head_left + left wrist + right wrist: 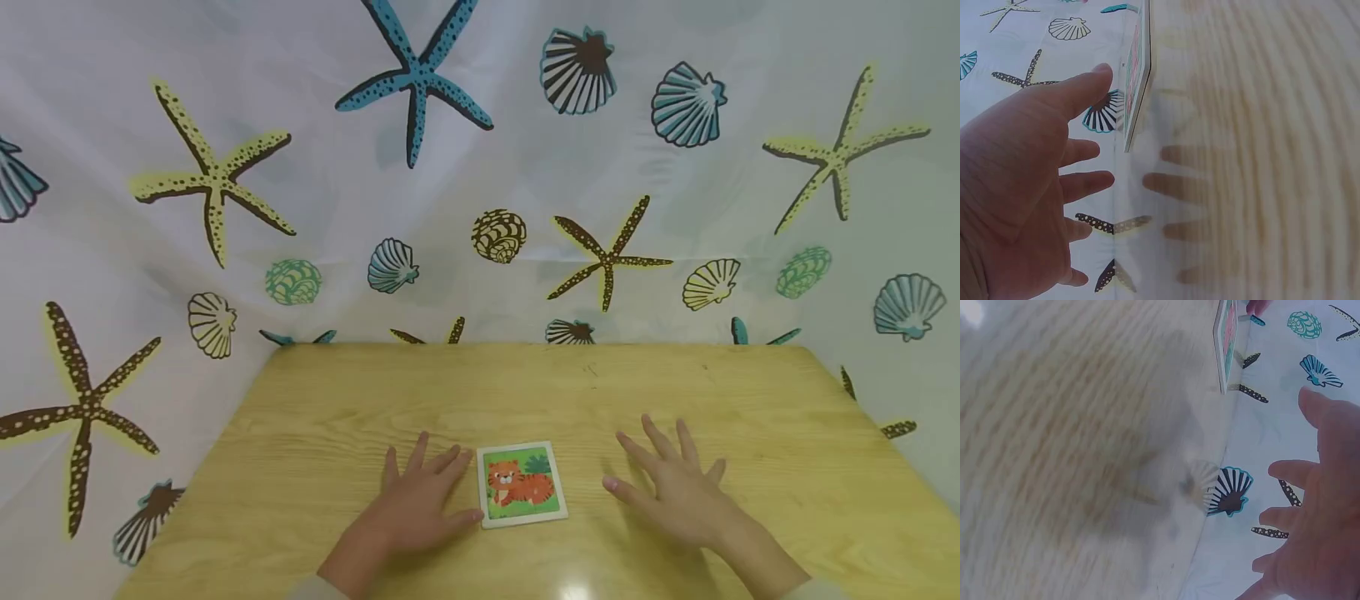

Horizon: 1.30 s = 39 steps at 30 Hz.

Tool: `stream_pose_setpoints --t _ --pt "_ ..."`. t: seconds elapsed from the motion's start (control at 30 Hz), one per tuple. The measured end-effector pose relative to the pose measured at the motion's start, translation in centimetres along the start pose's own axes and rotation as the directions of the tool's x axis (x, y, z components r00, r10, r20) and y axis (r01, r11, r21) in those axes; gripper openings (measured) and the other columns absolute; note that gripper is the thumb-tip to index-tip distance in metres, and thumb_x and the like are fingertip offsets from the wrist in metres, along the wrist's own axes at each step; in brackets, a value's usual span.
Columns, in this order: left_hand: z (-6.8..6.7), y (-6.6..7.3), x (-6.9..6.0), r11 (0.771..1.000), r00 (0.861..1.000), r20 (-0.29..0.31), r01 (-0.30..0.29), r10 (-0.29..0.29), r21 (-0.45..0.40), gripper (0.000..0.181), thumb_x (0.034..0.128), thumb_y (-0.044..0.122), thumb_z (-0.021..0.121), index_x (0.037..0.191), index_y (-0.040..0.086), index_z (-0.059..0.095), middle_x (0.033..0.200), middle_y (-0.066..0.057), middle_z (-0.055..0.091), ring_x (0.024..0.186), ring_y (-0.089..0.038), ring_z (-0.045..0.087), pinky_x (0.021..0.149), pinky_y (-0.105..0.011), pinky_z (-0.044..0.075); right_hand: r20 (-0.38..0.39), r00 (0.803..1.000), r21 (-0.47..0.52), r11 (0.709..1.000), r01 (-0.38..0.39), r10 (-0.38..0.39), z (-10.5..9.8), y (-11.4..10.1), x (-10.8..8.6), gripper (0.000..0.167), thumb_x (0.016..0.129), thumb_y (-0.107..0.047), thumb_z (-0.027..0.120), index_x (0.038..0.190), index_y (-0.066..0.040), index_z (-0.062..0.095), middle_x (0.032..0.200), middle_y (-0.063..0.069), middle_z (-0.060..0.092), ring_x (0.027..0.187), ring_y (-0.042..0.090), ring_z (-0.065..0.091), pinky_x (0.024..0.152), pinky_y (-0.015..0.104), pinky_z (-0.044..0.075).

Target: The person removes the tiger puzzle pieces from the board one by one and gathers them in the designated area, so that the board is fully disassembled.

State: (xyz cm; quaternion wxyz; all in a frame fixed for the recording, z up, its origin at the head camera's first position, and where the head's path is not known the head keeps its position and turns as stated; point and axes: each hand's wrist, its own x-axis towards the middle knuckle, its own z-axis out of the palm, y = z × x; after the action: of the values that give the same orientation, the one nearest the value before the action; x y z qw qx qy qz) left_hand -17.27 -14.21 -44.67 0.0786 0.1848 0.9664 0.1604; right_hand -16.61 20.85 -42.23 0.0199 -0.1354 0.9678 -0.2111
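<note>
A small square picture puzzle with a white frame lies flat, showing an orange tiger on green. Faint seams cross the picture. Just left of it is my left hand, palm down with fingers spread; the thumb tip comes close to the frame's lower left corner. In the left wrist view, the puzzle is seen edge-on beyond the thumb, and the left hand holds nothing. Farther off on the other side, my right hand hovers with spread fingers. The right wrist view shows that hand apart from the puzzle.
A light wooden table with a glossy surface carries the puzzle. Behind it and along both sides hangs a white cloth printed with starfish and shells, meeting the table's edges.
</note>
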Motion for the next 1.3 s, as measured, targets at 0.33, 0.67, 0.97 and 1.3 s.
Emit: stream_pose_setpoints --t 0.33,0.67,0.97,1.3 --pt "0.5 0.7 0.5 0.996 0.997 0.052 -0.059 0.062 -0.066 0.081 0.0919 0.066 0.056 0.156 0.021 0.037 0.164 -0.01 0.028 0.152 -0.047 0.011 0.109 -0.08 0.007 -0.002 0.999 -0.022 0.999 0.039 -0.039 1.4 -0.5 0.4 0.069 0.096 -0.062 0.053 0.148 -0.017 0.051 0.159 0.025 0.032 0.143 0.065 0.011 0.09 0.092 -0.002" --pt "0.6 1.6 1.7 0.994 0.995 0.079 -0.052 0.06 -0.094 0.081 0.0912 0.066 0.057 0.156 0.021 0.037 0.166 -0.007 0.025 0.154 -0.044 0.009 0.111 -0.078 0.007 -0.021 0.998 -0.016 0.998 0.063 -0.063 1.8 -1.0 1.2 0.063 0.096 -0.056 0.058 0.144 -0.015 0.055 0.154 0.025 0.041 0.142 0.062 0.022 0.095 0.09 -0.001" --pt "1.5 2.0 2.4 0.99 0.994 0.089 -0.057 0.068 -0.126 0.088 0.088 0.066 0.062 0.157 0.018 0.035 0.166 -0.006 0.025 0.154 -0.041 0.01 0.111 -0.078 0.007 0.0 0.999 -0.004 0.999 0.033 -0.033 2.9 -1.6 1.9 0.063 0.093 -0.053 0.064 0.142 -0.015 0.057 0.145 0.021 0.051 0.135 0.055 0.035 0.094 0.09 0.006" --pt "1.4 2.1 2.7 0.988 0.989 0.113 -0.076 0.092 -0.136 0.089 0.087 0.062 0.066 0.156 0.015 0.037 0.166 -0.006 0.026 0.155 -0.039 0.012 0.112 -0.077 0.009 0.001 1.0 0.107 0.994 -0.014 0.014 3.4 -3.1 3.3 0.05 0.088 -0.041 0.075 0.129 -0.012 0.067 0.112 0.009 0.064 0.105 0.031 0.052 0.077 0.047 0.03"
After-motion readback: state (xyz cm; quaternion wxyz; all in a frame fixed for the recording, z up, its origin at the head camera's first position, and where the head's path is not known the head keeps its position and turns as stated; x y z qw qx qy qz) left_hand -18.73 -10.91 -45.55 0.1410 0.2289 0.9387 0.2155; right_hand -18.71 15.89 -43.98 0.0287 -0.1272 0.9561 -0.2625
